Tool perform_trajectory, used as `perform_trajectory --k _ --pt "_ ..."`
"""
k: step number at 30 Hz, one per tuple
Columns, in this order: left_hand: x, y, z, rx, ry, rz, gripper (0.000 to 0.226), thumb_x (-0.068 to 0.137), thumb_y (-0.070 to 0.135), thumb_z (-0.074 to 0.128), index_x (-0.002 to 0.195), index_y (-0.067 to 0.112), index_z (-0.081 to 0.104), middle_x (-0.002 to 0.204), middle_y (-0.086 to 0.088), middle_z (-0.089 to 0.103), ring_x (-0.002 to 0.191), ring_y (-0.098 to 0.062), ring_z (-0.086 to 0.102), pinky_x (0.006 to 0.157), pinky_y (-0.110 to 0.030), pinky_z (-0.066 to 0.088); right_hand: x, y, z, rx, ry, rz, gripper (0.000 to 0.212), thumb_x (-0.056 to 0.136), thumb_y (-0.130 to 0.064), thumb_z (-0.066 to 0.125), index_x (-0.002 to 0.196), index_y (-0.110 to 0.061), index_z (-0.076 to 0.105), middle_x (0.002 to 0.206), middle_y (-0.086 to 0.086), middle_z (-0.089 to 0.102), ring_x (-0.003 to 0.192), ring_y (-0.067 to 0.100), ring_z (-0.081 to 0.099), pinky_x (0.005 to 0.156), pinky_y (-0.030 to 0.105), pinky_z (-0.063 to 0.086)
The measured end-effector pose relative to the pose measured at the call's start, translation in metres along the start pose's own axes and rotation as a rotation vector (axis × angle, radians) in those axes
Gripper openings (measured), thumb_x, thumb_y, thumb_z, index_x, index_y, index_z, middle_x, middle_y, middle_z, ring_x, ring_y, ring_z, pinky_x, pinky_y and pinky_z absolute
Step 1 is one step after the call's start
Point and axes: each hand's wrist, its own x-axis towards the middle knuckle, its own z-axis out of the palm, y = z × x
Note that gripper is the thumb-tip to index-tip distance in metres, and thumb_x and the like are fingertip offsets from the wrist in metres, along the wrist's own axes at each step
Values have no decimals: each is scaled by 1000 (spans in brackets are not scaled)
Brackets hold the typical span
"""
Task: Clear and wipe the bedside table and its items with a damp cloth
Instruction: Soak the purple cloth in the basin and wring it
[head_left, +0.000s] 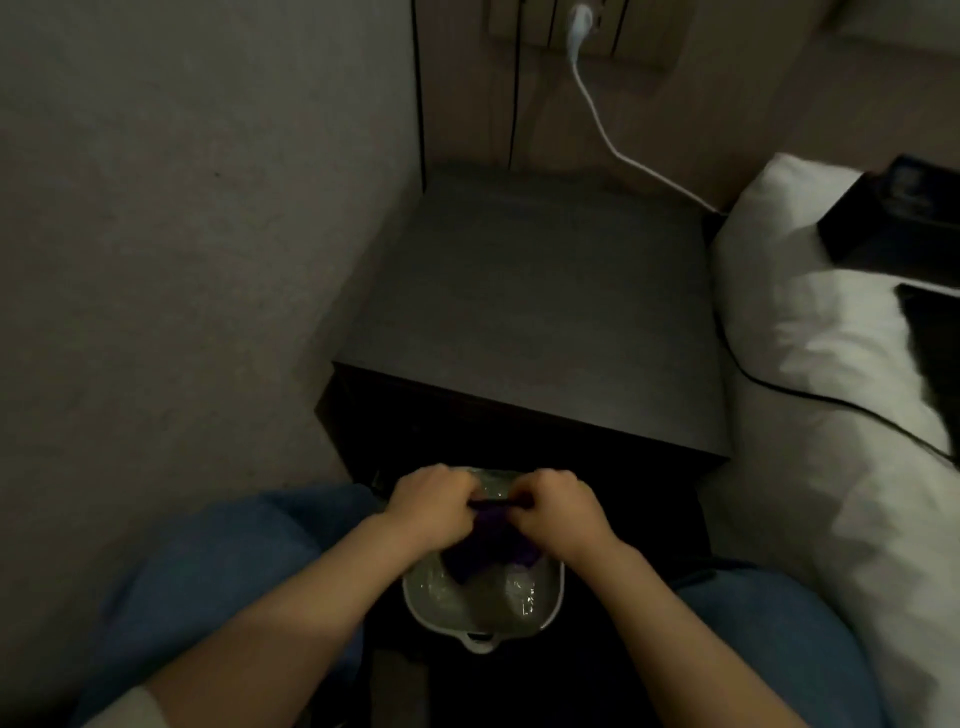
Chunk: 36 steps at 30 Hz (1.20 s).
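Both the left hand (431, 501) and the right hand (558, 506) have their fingers curled tight round a dark purple cloth (491, 543), gripping its upper edge between them. The cloth hangs below the fingers into a pale rounded plastic basin (415, 603) of water. The basin sits on the floor in front of the front edge of the dark square bedside table (535, 312).

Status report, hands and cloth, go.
Left hand and right hand both grip the purple cloth over the water basin. Bedside table top not yet touched. Nothing in the way.
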Motion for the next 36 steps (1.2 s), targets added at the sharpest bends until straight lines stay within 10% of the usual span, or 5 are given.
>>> perform_trajectory --k 10,17,22,29,36 --pt "-47 10 -49 -666 340 240 9 92 12 60 90 15 68 83 5 67 84 -10 63 79 -31 49 -52 0 -52 488 446 -256 5 84 -17 74 87 -20 76 80 -12 62 75 5 61 69 19 47" --pt "-44 20 -48 -786 501 266 12 86 2 66 91 8 75 84 -3 63 79 -15 62 73 -29 49 -52 -1 -45 503 473 -283 7 89 -14 69 91 -18 75 83 -15 61 76 6 62 68 22 49" --pt "-39 21 -45 -820 486 214 17 84 -1 67 91 11 76 81 5 66 77 -6 64 73 -18 48 -45 -3 -38 404 417 -256 9 88 -20 68 96 -22 72 87 -12 66 79 9 65 74 38 54" --pt "-42 32 -42 -1072 364 118 25 83 -10 63 84 14 70 73 -1 65 64 -13 62 66 -24 52 -49 -12 -32 339 344 -188 40 76 -57 60 110 -36 62 88 -14 69 80 2 65 71 26 53" --pt "-50 28 -45 -953 325 197 27 83 -9 64 93 16 71 89 -2 69 83 -4 65 73 -19 53 -44 -8 -30 260 433 -186 21 78 -23 76 97 -32 77 75 -6 67 73 11 62 68 22 39"
